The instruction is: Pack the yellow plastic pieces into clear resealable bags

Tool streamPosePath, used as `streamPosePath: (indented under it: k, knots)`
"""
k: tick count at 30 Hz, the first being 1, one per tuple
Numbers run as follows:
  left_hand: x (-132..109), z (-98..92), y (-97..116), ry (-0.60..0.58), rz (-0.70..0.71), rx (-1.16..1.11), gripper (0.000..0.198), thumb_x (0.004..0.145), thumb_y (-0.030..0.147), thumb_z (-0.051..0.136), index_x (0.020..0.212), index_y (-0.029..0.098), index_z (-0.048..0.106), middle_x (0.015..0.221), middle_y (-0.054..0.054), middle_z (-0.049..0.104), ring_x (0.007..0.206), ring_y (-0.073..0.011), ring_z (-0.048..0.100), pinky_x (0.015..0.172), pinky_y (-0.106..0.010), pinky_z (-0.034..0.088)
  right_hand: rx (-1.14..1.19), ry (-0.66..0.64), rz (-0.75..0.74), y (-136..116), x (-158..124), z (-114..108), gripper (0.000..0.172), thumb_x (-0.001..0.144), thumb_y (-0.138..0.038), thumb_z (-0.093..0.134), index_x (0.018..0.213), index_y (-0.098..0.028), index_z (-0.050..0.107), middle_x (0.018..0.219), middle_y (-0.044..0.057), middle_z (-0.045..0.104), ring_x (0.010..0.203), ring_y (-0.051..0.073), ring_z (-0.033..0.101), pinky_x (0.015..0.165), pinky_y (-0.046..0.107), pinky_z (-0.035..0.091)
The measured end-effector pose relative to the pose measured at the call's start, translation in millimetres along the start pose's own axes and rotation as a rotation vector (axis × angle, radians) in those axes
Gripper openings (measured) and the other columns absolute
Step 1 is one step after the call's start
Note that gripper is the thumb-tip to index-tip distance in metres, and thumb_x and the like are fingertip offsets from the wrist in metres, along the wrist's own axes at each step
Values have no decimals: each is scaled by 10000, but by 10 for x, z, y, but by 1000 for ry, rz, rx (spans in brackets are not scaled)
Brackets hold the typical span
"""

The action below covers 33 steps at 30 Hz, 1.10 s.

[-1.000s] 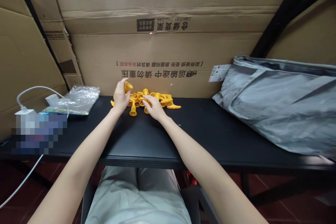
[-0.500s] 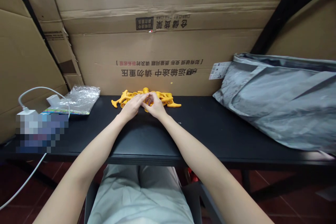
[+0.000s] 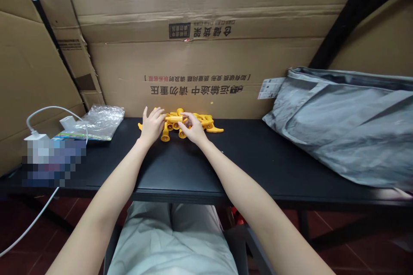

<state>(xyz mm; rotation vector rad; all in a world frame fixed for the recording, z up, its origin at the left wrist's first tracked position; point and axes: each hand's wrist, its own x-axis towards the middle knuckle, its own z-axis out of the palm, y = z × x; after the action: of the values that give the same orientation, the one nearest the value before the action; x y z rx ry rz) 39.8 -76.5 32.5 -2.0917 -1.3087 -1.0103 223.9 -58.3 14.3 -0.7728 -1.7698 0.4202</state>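
Note:
A heap of yellow plastic pieces (image 3: 203, 119) lies on the black table against the cardboard, several of them with cup-shaped ends. My right hand (image 3: 193, 128) pinches a yellow tube-like piece (image 3: 174, 118), which lies level in front of the heap. My left hand (image 3: 152, 125) is over the heap's left side, fingers stretched and apart, its thumb side close to that piece's left end. Whether it touches the piece, I cannot tell. Below them, a yellow cup-ended piece (image 3: 165, 134) points toward me. My left hand hides part of the heap.
A clear plastic bag (image 3: 103, 121) lies at the left, near a white charger (image 3: 36, 139) with a white cable (image 3: 53, 107). On the right a large grey fabric bag (image 3: 342, 124) slumps on the black table (image 3: 251, 167). Printed cardboard (image 3: 200, 58) stands behind.
My hands were together over the heap and have drawn apart. The left one moved left with its fingers spreading; the yellow tube-like piece now shows between them.

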Motion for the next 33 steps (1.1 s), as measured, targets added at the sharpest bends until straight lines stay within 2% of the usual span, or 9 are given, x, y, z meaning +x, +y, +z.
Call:
streamPosePath:
  k: [2, 4, 7, 10, 14, 19, 21, 25, 33]
  knots:
    - [7, -53, -5, 21, -73, 38, 241, 854, 178, 484, 1016, 228, 654, 1381, -89, 492, 1310, -271, 401, 1088, -533, 252, -12, -3, -15, 39, 15, -22, 318, 789, -291, 554, 1097, -217, 534, 975, 59, 572, 642, 132, 514, 661, 324, 485]
    - [15, -93, -13, 12, -164, 59, 300, 846, 176, 494, 1108, 235, 630, 1443, -102, 411, 1317, -283, 385, 1033, -482, 343, -38, -8, -34, 76, 26, -40, 328, 794, -289, 558, 1112, -217, 533, 1010, 67, 581, 670, 139, 528, 676, 326, 486]
    - [15, -122, -28, -109, -288, 56, 450, 863, 186, 464, 1301, 278, 505, 1329, -98, 520, 1154, -247, 545, 900, -371, 455, -83, -29, -69, 129, 33, -57, 339, 809, -300, 552, 1134, -205, 534, 1046, 83, 588, 716, 152, 545, 698, 328, 485]
    - [0, -130, -30, -219, -352, 73, 472, 884, 246, 446, 1353, 307, 445, 1153, -66, 610, 991, -218, 623, 798, -304, 480, -136, -59, -79, 163, 34, -78, 356, 829, -322, 530, 1161, -193, 527, 1083, 106, 583, 769, 169, 565, 706, 334, 482]
    - [-11, -126, 14, -278, -313, 102, 417, 882, 285, 458, 1296, 298, 501, 1107, -59, 619, 945, -223, 633, 756, -293, 474, -292, -86, -105, 128, 38, -134, 341, 856, -386, 519, 1134, -192, 557, 1091, 111, 605, 936, 219, 574, 821, 390, 453]
    - [-11, -75, 124, -323, -229, 110, 385, 881, 290, 450, 1257, 279, 527, 1168, -69, 611, 946, -233, 633, 728, -300, 474, -629, -216, -182, 38, 45, -191, 285, 891, -364, 497, 1105, -217, 614, 1154, 107, 624, 1140, 268, 486, 1023, 524, 253]
    - [-14, -51, 151, -337, -225, 118, 385, 880, 283, 448, 1256, 274, 526, 1170, -78, 615, 931, -230, 637, 726, -301, 473, -675, -271, -161, 45, 49, -192, 298, 902, -333, 478, 1152, -221, 596, 1160, 111, 627, 1144, 272, 481, 1024, 538, 237]
    - [-30, -8, 145, -359, -197, 110, 374, 876, 283, 454, 1240, 249, 533, 1164, -88, 625, 938, -232, 635, 721, -299, 472, -681, -347, -129, 88, 56, -190, 287, 889, -286, 493, 1145, -199, 589, 1130, 119, 640, 1082, 267, 518, 968, 488, 306]
    - [-39, 61, 100, -304, -216, -3, 318, 846, 281, 498, 1150, 219, 565, 1090, -70, 672, 935, -226, 645, 745, -299, 474, -779, -266, -195, -33, 63, -185, 197, 851, -148, 460, 1007, -171, 579, 1005, 112, 649, 970, 253, 541, 892, 401, 318]
